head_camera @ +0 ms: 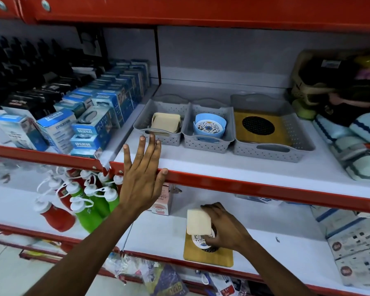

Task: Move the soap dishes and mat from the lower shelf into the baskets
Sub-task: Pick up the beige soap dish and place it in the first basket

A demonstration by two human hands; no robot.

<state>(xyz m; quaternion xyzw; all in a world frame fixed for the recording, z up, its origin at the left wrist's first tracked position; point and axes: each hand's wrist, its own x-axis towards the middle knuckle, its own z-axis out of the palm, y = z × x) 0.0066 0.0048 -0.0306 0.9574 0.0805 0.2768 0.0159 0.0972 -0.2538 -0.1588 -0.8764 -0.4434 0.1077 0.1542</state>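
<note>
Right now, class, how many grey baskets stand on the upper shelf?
3, side by side: left basket holds cream dishes, middle basket holds a blue dish, large right basket holds a wooden mat. None seems hidden.

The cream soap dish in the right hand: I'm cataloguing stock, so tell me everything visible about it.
The cream soap dish is a squarish, rounded-cornered piece, plain and matte, plastic by its look. The right hand grips it from its right side, tilted, above the lower shelf. It sits over a round patterned dish, which lies on a yellow wooden-looking mat. Whether it touches that dish cannot be told. Its underside is hidden.
</note>
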